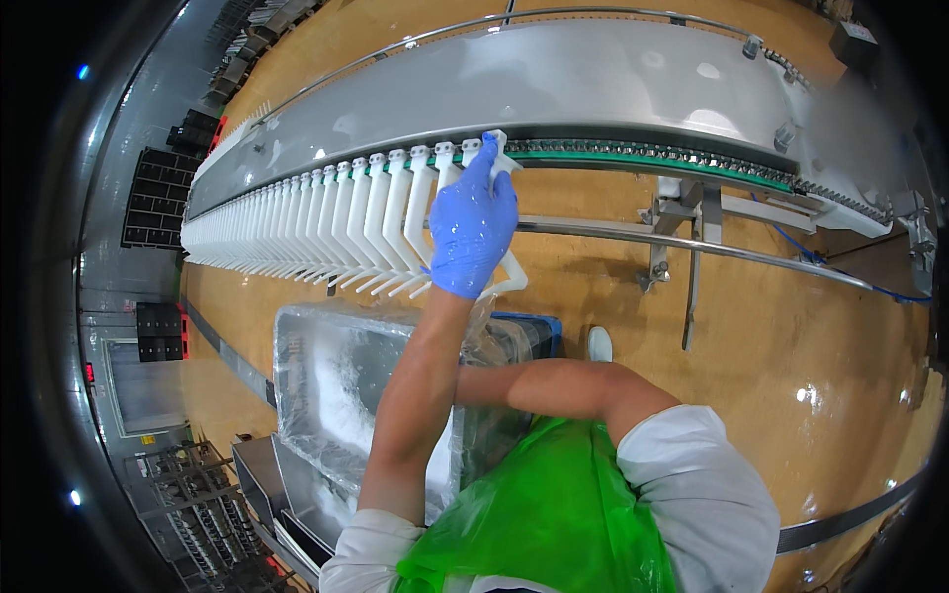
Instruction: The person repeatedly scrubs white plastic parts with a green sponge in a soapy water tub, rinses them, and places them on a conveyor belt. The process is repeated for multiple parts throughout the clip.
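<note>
Clock centre: all directions are read from the gloved hand.
Left hand: the blue-gloved left hand (474, 217) is closed narrowly around the upper part of a white carrier (507, 161), one finger stretched up along its head and the thumb set against its right side; the remaining fingers are hidden.
Right hand: out of sight where the bare right forearm (544, 383) passes behind the left one, so its state cannot be told.
Held carrier: head at 12 to 1 o'clock, against the conveyor edge; its bent lower end shows at 5 o'clock; smooth, opaque, plastic-looking.
Glove: thin, glossy, wet-looking, wrinkled near the wrist.
Carrier row: white carriers (307, 208) stand closely side by side at 9 o'clock, each with a small blocky head, a long flat arm and an angled lower tip.
Chain: metal conveyor chain (652, 153) at 2 o'clock, linked and knobbly, with a green strip along it.
Cover: broad steel cover (554, 79) at 1 o'clock, brushed grey, curved by the lens.
Rail: round steel rail (643, 235) at 3 o'clock, smooth and shiny.
Bin: lined bin (295, 361) at 7 o'clock, draped in crinkled clear film, white granular-looking matter inside.
Apron: green apron (544, 514) at 6 o'clock, translucent and creased.
Floor: tan floor (791, 336) at 4 o'clock, glossy with reflections.
</note>
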{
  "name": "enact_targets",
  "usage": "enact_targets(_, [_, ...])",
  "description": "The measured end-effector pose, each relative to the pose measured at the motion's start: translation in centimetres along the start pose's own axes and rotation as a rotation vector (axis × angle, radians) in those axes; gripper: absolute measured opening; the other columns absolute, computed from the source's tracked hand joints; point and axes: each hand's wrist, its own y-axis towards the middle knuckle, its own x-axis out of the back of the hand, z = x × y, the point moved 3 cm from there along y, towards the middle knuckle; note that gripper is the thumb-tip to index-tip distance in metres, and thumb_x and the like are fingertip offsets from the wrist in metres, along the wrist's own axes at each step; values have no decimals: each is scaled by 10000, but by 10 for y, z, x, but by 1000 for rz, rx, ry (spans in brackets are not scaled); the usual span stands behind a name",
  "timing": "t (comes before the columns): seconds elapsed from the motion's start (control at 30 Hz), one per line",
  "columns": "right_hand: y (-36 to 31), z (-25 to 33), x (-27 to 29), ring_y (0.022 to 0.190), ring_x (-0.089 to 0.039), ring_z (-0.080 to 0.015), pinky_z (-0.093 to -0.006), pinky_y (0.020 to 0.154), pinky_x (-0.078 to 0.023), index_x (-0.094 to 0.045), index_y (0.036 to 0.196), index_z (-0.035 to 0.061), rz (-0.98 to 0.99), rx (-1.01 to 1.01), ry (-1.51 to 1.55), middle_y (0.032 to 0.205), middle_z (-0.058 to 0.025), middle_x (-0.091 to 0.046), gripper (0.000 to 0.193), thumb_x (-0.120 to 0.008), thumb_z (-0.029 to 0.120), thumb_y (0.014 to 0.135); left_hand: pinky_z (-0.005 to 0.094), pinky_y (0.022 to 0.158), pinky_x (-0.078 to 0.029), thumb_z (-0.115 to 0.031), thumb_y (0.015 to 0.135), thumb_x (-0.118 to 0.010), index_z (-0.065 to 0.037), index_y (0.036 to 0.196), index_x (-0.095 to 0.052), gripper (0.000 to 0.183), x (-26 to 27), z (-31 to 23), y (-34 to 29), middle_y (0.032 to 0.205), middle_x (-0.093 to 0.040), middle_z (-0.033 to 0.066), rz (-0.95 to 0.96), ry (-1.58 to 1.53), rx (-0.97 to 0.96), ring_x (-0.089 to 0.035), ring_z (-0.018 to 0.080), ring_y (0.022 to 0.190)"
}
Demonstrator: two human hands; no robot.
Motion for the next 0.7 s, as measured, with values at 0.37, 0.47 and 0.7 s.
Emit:
enact_targets(0.37, [-3,27,32,1037,-570,-310,-420,903,-429,-619,1127,81,-1,-69,-26,1160,-162,-597,256,-548,162,895,468,607,-495,-187,867,-544,-105,1365,-488,508,-2,-18,-4,764,-653,187,152,377,-195,-638,353,657])
enact_targets(0.47, [-11,65,57,986,-606,-321,-430,864,-464,-642,1083,69,13,-229,-81,1107,-176,-627,229,-554,131,881,424,627,-504,-205,883,-561,-84,1304,-556,438,28,2,-25,794,-664,186,241,151,-262,-634,351,673])
enact_targets(0.7, [-40,220,236,864,-627,-350,-465,712,-513,-668,1020,103,-27,-346,-750,893,-169,-622,217,-601,137,817,317,739,-513,-232,929,-588,-18,1091,-680,284,115,172,-126,941,-709,131,56,-162,270,-667,177,787])
